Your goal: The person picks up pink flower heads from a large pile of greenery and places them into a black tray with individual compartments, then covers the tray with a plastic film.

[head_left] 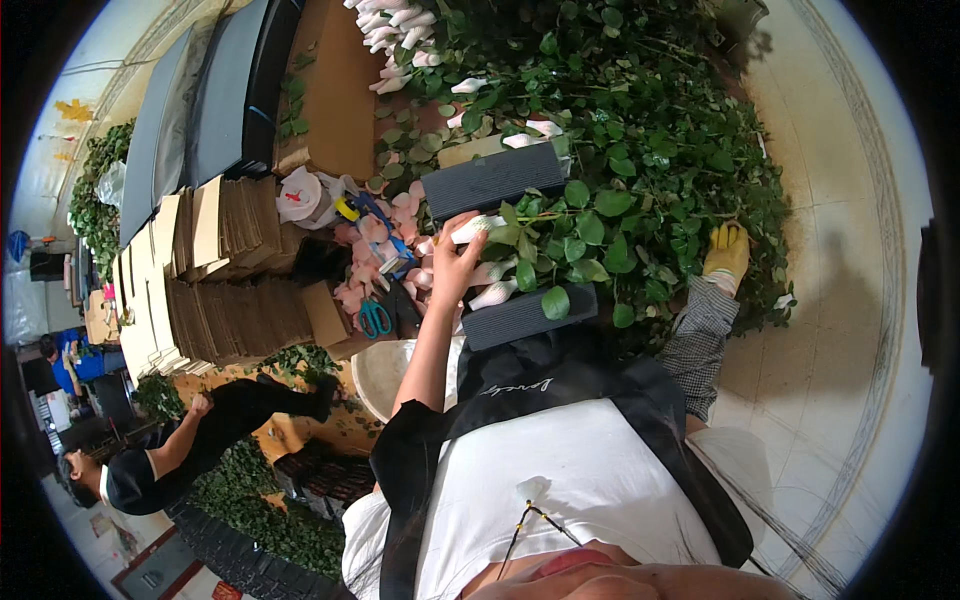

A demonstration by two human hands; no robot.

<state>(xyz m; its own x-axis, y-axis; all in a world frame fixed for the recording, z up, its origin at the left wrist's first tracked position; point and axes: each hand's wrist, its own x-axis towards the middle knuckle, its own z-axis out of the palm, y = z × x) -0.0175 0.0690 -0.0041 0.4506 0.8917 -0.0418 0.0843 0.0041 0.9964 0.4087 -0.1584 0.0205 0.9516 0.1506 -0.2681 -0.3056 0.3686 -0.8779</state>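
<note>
My left hand is closed on the head of a rose in a white net sleeve. Its leafy stem appears to run right among the green leaves. Just below it, more white-sleeved rose heads lie between two dark grey ribbed pieces, an upper one and a lower one. At the right edge of the foliage is my right hand, in a yellow glove below a checked sleeve. Its fingers are curled, and I cannot make out what is inside them.
Pink petals, teal-handled scissors and a tape roll lie left of my left hand. Beyond are stacked cardboard sheets. Sleeved roses are heaped at the far side. Another person is at the lower left.
</note>
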